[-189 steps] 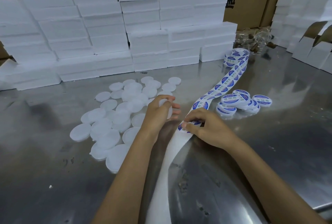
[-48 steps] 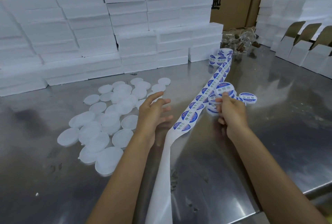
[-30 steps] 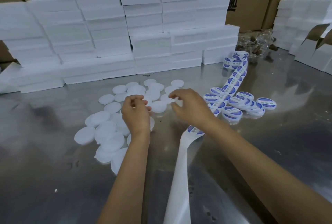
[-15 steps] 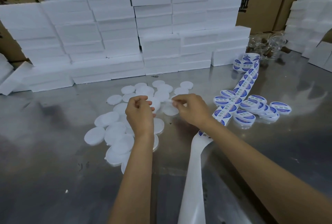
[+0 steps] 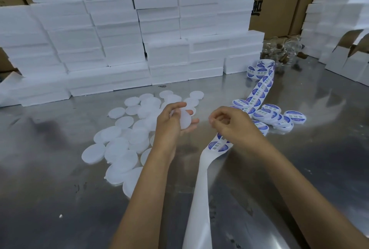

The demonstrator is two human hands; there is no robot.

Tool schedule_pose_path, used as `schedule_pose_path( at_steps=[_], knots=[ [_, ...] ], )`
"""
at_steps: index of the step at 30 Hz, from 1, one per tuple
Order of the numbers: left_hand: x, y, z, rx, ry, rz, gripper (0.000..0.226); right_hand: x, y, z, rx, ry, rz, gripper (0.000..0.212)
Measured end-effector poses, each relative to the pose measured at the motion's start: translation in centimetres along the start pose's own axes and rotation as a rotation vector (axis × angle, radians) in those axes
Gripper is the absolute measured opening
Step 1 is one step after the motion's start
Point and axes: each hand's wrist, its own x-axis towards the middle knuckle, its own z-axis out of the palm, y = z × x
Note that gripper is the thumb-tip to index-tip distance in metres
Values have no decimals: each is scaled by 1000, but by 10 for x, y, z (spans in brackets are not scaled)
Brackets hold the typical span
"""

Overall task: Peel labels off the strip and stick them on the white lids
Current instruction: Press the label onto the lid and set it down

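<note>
White lid (image 5: pixel 184 120) stands edgewise in left hand (image 5: pixel 171 127).

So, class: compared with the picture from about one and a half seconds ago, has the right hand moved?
Yes. The right hand has come back toward the person, from up by the labelled lids to over the label strip.

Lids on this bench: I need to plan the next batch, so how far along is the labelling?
Done: a small cluster of labelled lids lies right of the label strip. In hand: the left hand holds one bare white lid; the right hand hovers over the strip, fingers pinched. Left: the much larger pile of blank lids, and many labels remain on the strip.
</note>
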Motion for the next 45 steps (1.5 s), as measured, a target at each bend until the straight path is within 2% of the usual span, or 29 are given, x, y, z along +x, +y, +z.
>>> schedule_pose_path(
  at_steps=[2,5,10,12,16,21,29,32,34,35,37,39,42,45],
  knots=[
    [-2,-1,3,52,-15,-23,28,-12,14,-8,-127,-33,-29,4],
    [-4,-4,8,153,-49,-38,21,-31,33,-5,-268,-135,-43,22],
    [-9,-10,18,236,-93,-53,18,-38,36,-1,-238,-112,-30,34],
    [-9,-14,21,265,-105,-53,18,-36,34,-2,-204,-117,-6,33],
    [-10,-16,25,263,-101,-37,19,-38,33,2,-121,-76,9,20],
    [-11,-15,28,186,-136,-30,22,-42,33,7,-22,-34,3,20],
    [-11,-22,28,290,-215,4,22,-45,26,7,47,35,-38,19],
    [-7,-25,30,412,-271,-19,26,-46,18,5,197,39,-74,14],
    [-8,-21,32,400,-239,-46,13,-46,13,1,320,30,-48,11],
    [-9,-19,33,411,-245,-52,15,-47,11,-2,415,35,-24,10],
    [-7,-21,32,248,-233,-154,34,-47,9,-8,667,59,34,12],
    [-6,-21,34,105,-224,-230,43,-46,7,-13,826,81,82,14],
    [-2,-17,36,-149,-121,-311,49,-37,4,-11,789,92,96,16],
    [0,-13,36,-386,-105,-329,63,-24,-2,-3,694,65,78,23]
  ],
)
